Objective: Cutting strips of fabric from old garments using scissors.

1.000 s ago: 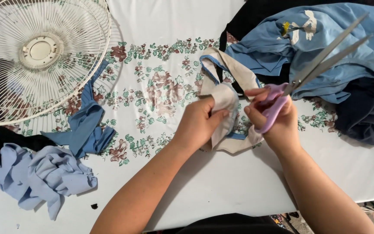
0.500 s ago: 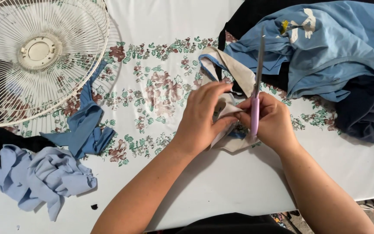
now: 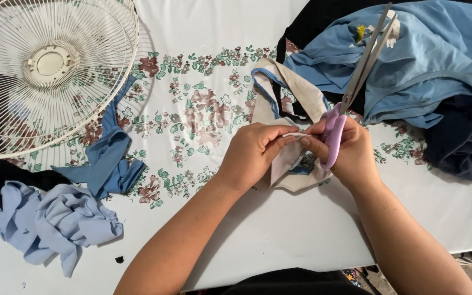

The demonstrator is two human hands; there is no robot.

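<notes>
Only one view here, the head cam looking down, so here's what's in it.

Compared with half a second back, the scissors [image 3: 356, 82] have swung: the blades stood nearly straight up then, and now they lean up and to the right again, over the blue shirt [image 3: 427, 71], much like a second ago. They look almost closed, not biting on any cloth. The purple handles sit in the right hand [image 3: 350, 153], fingers curled around them, while its thumb and forefinger also pinch the cream strip [image 3: 288, 104].

The left hand [image 3: 255, 150] has barely moved. Its fingers are clenched on the same strip from the other side, fingertips touching the right hand's.

My read: the blades are tipped out of the way and both hands are busy folding or lining up the cloth, not cutting.

The strip lies just right of the flower print [image 3: 203, 109] on the table [image 3: 279, 229]. Left of the print lies a blue scrap [image 3: 110, 158], below that a pale blue heap [image 3: 55, 218], and above it a white fan guard [image 3: 45, 65].
</notes>
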